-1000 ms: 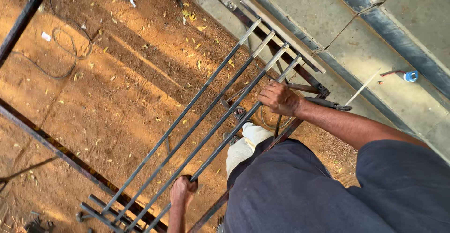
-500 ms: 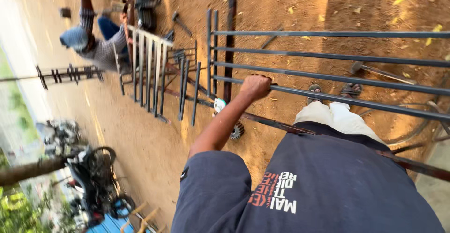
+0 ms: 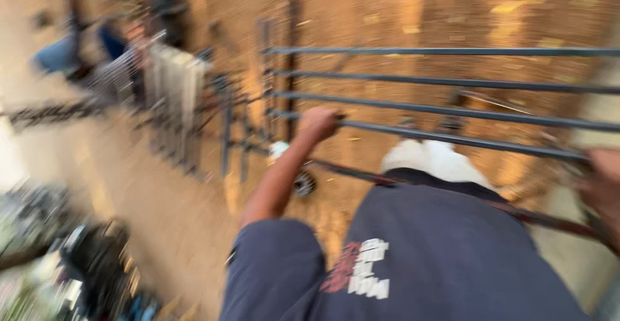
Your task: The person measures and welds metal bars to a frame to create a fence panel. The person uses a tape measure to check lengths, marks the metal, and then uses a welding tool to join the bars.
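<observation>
A dark metal grille [image 3: 452, 85] of long parallel bars lies over the red dirt ground in front of me. My left hand [image 3: 320, 124] is closed around one of its bars near the left end. At the right edge of the view, my right hand [image 3: 604, 182] is blurred and seems to grip the grille's lower bar. My dark blue shirt fills the bottom of the view, and my white shoes [image 3: 429, 159] show beneath the bars.
More metal frames [image 3: 177, 95] stand stacked to the left. A person in blue [image 3: 71, 53] crouches behind them at the upper left. A small round tool [image 3: 303, 182] lies on the dirt near my left arm. A motorbike [image 3: 84, 263] is parked bottom left.
The view has swung from the grille's far end to its left side and is now blurred by motion. Both hands stay on the grille throughout.
</observation>
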